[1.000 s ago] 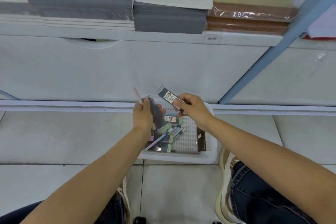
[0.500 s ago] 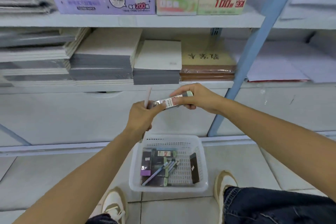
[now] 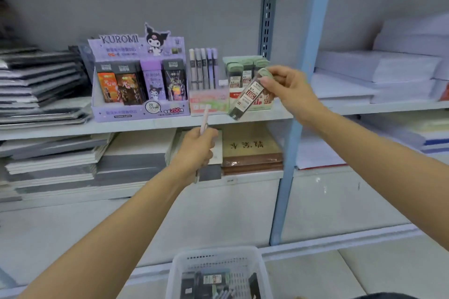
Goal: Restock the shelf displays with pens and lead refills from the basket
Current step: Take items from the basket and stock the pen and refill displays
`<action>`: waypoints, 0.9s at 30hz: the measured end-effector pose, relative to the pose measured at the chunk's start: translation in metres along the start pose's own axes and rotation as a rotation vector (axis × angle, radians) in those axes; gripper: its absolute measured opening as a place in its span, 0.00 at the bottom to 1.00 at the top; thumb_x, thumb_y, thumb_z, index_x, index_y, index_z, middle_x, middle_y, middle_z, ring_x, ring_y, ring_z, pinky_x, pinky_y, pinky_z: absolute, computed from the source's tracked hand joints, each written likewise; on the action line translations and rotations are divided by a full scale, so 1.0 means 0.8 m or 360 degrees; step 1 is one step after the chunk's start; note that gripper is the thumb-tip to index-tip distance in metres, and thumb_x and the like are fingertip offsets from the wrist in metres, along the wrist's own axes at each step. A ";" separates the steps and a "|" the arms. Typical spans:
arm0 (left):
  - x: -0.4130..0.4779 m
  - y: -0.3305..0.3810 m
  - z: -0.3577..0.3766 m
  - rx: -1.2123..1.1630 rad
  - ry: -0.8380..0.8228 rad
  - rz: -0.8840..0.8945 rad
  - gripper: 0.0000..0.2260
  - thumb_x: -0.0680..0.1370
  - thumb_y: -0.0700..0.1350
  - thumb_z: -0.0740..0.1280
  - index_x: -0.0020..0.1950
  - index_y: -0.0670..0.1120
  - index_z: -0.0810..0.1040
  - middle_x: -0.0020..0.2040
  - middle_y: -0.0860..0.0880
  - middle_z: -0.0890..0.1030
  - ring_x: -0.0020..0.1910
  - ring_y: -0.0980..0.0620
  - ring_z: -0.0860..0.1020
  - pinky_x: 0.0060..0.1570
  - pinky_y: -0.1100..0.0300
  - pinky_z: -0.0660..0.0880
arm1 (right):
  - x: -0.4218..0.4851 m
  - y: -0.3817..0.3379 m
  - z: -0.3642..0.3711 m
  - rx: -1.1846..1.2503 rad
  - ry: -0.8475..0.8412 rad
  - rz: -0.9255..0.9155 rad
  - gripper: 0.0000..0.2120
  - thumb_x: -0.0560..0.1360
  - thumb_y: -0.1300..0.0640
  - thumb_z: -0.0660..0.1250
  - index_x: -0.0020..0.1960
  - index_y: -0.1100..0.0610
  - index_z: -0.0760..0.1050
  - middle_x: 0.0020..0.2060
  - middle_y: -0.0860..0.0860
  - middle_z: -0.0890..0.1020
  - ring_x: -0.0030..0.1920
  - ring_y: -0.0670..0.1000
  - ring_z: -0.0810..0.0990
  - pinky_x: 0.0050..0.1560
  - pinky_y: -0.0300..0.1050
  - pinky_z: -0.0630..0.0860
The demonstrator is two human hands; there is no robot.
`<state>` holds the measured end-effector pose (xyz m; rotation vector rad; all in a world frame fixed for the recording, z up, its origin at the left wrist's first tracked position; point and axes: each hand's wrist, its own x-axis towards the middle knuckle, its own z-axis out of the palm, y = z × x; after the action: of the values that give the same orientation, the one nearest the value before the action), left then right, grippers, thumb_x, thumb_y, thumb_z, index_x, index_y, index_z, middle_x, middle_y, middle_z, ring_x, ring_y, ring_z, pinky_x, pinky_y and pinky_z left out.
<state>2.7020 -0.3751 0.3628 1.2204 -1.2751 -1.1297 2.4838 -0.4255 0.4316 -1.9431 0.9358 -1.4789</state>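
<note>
Right hand (image 3: 285, 87) pinching a lead refill case (image 3: 247, 96) by its green cap before the shelf (image 3: 145, 126) display box (image 3: 250, 80), left hand (image 3: 196, 150) gripping a pink pen (image 3: 204, 119) upright below, basket (image 3: 218, 257) on the floor

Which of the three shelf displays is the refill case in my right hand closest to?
The rightmost display, with green-capped refills beside the blue upright; the refill case in the right hand overlaps it. The pen display and Kuromi box stand farther left.

glossy plastic lead refill case (image 3: 247, 97), perforated plastic basket (image 3: 177, 272)
</note>
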 end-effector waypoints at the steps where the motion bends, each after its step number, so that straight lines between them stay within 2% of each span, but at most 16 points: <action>1: 0.004 0.009 0.001 0.0006 -0.0030 0.0028 0.04 0.80 0.44 0.61 0.48 0.46 0.67 0.34 0.50 0.64 0.27 0.54 0.60 0.27 0.61 0.58 | 0.013 -0.008 -0.013 -0.0046 0.0075 -0.0045 0.06 0.79 0.62 0.64 0.52 0.55 0.78 0.38 0.45 0.84 0.37 0.43 0.78 0.37 0.38 0.75; 5: 0.016 0.035 0.004 0.0012 -0.0128 0.0096 0.03 0.80 0.42 0.60 0.49 0.43 0.69 0.33 0.49 0.66 0.28 0.52 0.64 0.30 0.60 0.63 | 0.055 -0.024 -0.048 -0.0333 0.0280 -0.0155 0.06 0.79 0.63 0.64 0.51 0.54 0.77 0.39 0.50 0.81 0.35 0.41 0.76 0.39 0.41 0.75; 7: 0.020 0.041 0.005 -0.0022 -0.0168 0.0097 0.04 0.80 0.40 0.59 0.51 0.42 0.72 0.33 0.48 0.68 0.30 0.52 0.66 0.34 0.58 0.64 | 0.071 -0.024 -0.049 -0.0446 0.0302 -0.0146 0.05 0.79 0.61 0.64 0.52 0.54 0.78 0.41 0.52 0.81 0.36 0.44 0.76 0.42 0.45 0.77; 10: 0.024 0.046 0.005 -0.0162 -0.0201 0.0096 0.07 0.81 0.38 0.57 0.56 0.42 0.73 0.37 0.47 0.74 0.31 0.53 0.71 0.35 0.60 0.69 | 0.085 -0.022 -0.040 -0.0543 0.0269 -0.0179 0.07 0.79 0.60 0.64 0.54 0.56 0.79 0.44 0.55 0.83 0.39 0.47 0.77 0.44 0.46 0.78; 14: 0.024 0.048 -0.001 -0.0262 -0.0248 0.0156 0.08 0.83 0.38 0.56 0.58 0.40 0.73 0.40 0.45 0.82 0.32 0.54 0.78 0.35 0.63 0.78 | 0.100 -0.021 -0.034 -0.0552 0.0303 -0.0261 0.07 0.79 0.59 0.64 0.54 0.57 0.79 0.44 0.50 0.83 0.42 0.44 0.79 0.46 0.45 0.79; 16: 0.025 0.047 -0.006 -0.0273 -0.0283 0.0200 0.09 0.84 0.40 0.56 0.59 0.39 0.73 0.43 0.42 0.84 0.35 0.52 0.81 0.39 0.62 0.80 | 0.106 -0.018 -0.033 -0.0618 0.0260 -0.0255 0.07 0.79 0.59 0.64 0.55 0.57 0.78 0.44 0.49 0.82 0.43 0.45 0.78 0.48 0.45 0.79; 19: 0.026 0.048 -0.010 -0.0277 -0.0303 0.0253 0.11 0.84 0.43 0.56 0.58 0.39 0.74 0.49 0.40 0.84 0.41 0.48 0.84 0.44 0.58 0.82 | 0.109 -0.010 -0.023 -0.0843 0.0095 -0.0252 0.09 0.79 0.58 0.64 0.58 0.57 0.77 0.47 0.49 0.80 0.46 0.47 0.77 0.48 0.41 0.75; 21: 0.027 0.048 -0.012 -0.0303 -0.0309 0.0271 0.10 0.83 0.44 0.57 0.57 0.39 0.74 0.49 0.40 0.85 0.43 0.47 0.84 0.44 0.58 0.82 | 0.109 -0.005 -0.016 -0.0891 0.0051 -0.0272 0.09 0.80 0.57 0.63 0.58 0.56 0.77 0.48 0.49 0.80 0.46 0.46 0.76 0.45 0.33 0.71; 23: 0.027 0.048 -0.015 -0.0312 -0.0318 0.0278 0.10 0.83 0.44 0.57 0.56 0.41 0.75 0.49 0.41 0.85 0.43 0.47 0.84 0.42 0.59 0.81 | 0.112 -0.004 -0.016 -0.0914 0.0061 -0.0300 0.08 0.80 0.57 0.63 0.57 0.56 0.76 0.47 0.48 0.79 0.45 0.45 0.76 0.43 0.31 0.69; 25: 0.028 0.047 -0.018 -0.0294 -0.0331 0.0281 0.10 0.83 0.45 0.57 0.57 0.41 0.75 0.49 0.42 0.85 0.42 0.46 0.84 0.41 0.59 0.81 | 0.113 -0.005 -0.023 -0.0900 0.0121 -0.0307 0.08 0.80 0.58 0.62 0.57 0.56 0.76 0.46 0.48 0.79 0.43 0.44 0.75 0.44 0.33 0.70; 27: 0.028 0.046 -0.019 -0.0272 -0.0338 0.0290 0.10 0.83 0.45 0.57 0.57 0.42 0.75 0.49 0.42 0.85 0.42 0.46 0.84 0.40 0.59 0.81 | 0.113 -0.006 -0.031 -0.0930 0.0107 -0.0298 0.08 0.80 0.58 0.62 0.57 0.58 0.76 0.46 0.49 0.79 0.42 0.45 0.75 0.46 0.40 0.74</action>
<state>2.7148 -0.3955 0.4017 0.8576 -1.3866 -1.2304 2.4757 -0.4930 0.4965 -2.4577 1.3641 -1.4911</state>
